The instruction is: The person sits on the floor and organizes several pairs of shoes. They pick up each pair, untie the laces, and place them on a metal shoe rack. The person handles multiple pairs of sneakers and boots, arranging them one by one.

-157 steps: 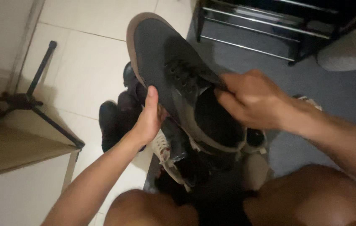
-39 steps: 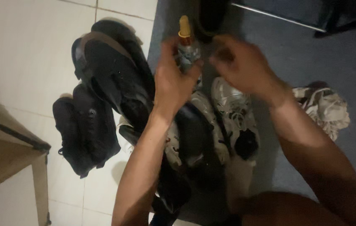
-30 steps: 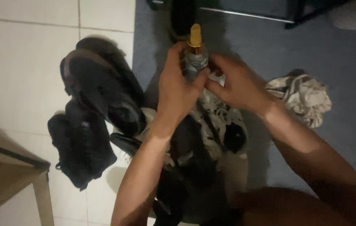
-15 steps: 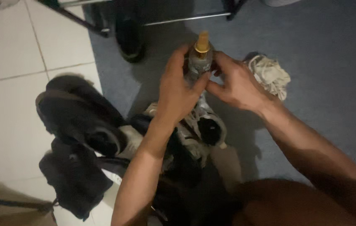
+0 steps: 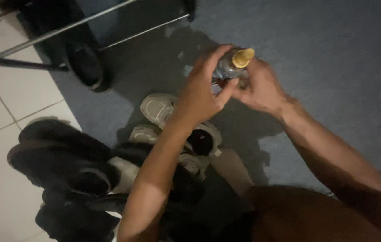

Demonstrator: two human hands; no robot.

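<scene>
A small bottle sits between the two hands, above the mat: the left hand wraps it from the left, the right hand touches it from the right. Below the hands, a pair of sneakers lies side by side on the mat. To their left, a heap of shoes rests on the tiled floor, one on top of another. Behind them, at upper left, a metal rack stands over the mat's edge, with one shoe under its rails.

Bottle now tilted rightward
</scene>
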